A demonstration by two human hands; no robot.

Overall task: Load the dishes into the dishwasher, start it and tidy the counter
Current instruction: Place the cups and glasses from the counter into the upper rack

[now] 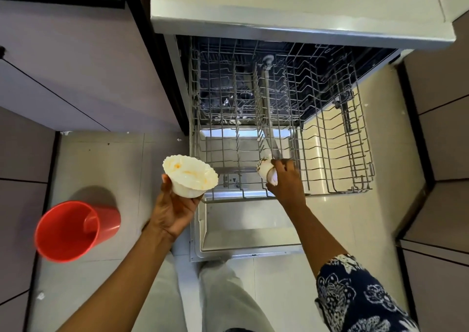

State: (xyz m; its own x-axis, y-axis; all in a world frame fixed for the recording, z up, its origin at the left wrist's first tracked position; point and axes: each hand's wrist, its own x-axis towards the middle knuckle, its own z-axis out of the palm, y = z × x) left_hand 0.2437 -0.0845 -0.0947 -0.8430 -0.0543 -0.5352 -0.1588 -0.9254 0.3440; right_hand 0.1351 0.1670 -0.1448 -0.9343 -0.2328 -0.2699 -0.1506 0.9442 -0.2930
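The dishwasher stands open below me, its door folded flat and a wire rack pulled out over it. My left hand grips a white scalloped bowl with orange food smears, held left of the rack's front corner. My right hand holds a small white cup at the rack's front edge, near the middle. The rack itself looks bare of dishes.
A red plastic bin stands on the tiled floor at the left. Grey cabinet fronts flank the dishwasher on both sides. A pale countertop runs above the machine. My legs are just in front of the door.
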